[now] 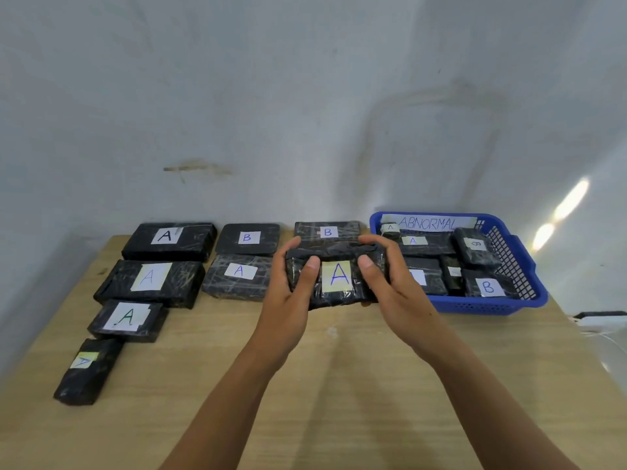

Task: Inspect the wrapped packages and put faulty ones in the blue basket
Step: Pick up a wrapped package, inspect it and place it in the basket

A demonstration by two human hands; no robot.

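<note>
Above the wooden table point(339, 385), both hands are on it: left hand point(286, 290) and right hand point(393, 286) grip the ends of a black wrapped package point(339, 298), thumbs pressed on its face either side of the yellow "A" label point(336, 274) (face tilted toward the camera). Just right of the grip sits the blue basket point(492, 308), tagged ABNORMAL, several packages inside. Left of the grip, more labelled packages point(149, 279) lie in rows; a "B" package point(327, 230) lies right behind.
</note>
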